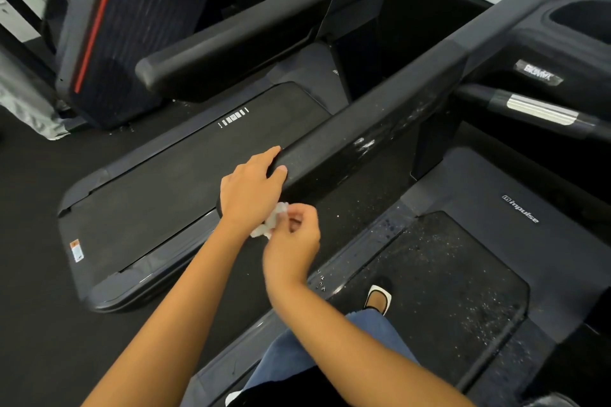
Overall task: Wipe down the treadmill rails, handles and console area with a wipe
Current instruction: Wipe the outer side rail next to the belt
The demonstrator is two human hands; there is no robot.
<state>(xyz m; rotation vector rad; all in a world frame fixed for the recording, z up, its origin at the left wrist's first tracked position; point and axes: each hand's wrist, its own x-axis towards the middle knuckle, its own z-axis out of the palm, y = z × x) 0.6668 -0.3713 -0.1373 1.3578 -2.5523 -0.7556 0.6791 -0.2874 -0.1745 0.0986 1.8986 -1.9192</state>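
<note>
1. Your left hand (251, 188) grips the near end of the rail (380, 116), with the fingers curled over its top and the thumb on the side facing you.
2. Your right hand (292, 241) pinches the wipe (269, 223) between thumb and fingertips. It sits just below the rail's near end, against the heel of your left hand. The wipe is a small, crumpled white wad.
3. You seem to be readying the wipe. Spread it flatter so more of it meets the surface, and cup it over the rail's rounded top. Draw one long stroke away from the near end, and lift your left hand so the patch beneath it gets cleaned too.
4. The rail is matte black, thick and round-edged. Partway along its glossier side are white smears (363, 144), which will likely need firmer pressure and a second pass.
5. Past the rail's far end, the console (578, 20) is hard moulded plastic with a deep recess, so fold a corner of the wipe to reach inside. Right of the rail, a short handle (542, 112) carries a ribbed silver plate.
6. Below the rail to the right lies the coarse belt (439, 274), flecked with pale specks.
</note>
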